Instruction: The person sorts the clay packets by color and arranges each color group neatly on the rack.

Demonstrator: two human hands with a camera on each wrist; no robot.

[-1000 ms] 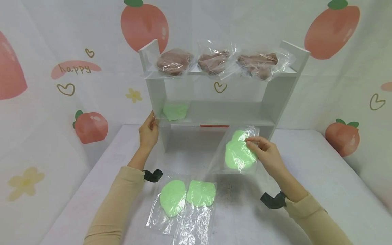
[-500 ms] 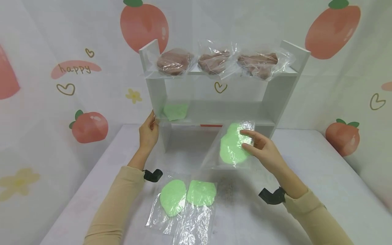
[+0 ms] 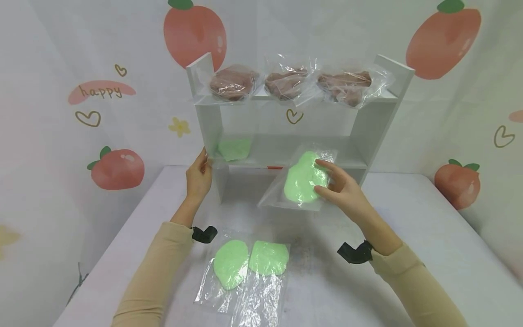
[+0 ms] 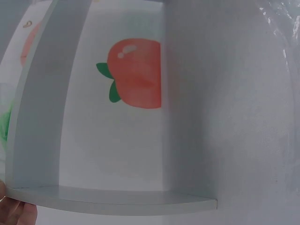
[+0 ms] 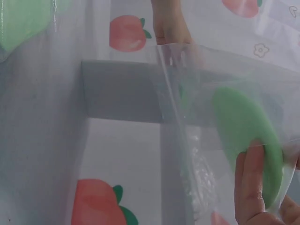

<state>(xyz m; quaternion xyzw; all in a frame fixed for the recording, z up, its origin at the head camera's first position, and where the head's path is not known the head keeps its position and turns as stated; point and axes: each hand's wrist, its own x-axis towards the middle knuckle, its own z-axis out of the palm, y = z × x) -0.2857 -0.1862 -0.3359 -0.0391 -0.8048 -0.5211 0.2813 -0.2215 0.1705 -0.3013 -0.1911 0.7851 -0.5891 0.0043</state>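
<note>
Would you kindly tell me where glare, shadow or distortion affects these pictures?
Head: glare on the two front bags, soft shadows on the table; left wrist: dim, edges of the shelf unit bowed; right wrist: dim, pale shine on the held bag.

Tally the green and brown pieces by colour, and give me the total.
Green: 4 (held piece in the right hand, shelf piece, left table piece, right table piece)
Brown: 3 (left top piece, middle top piece, right top piece)
Total: 7
</note>
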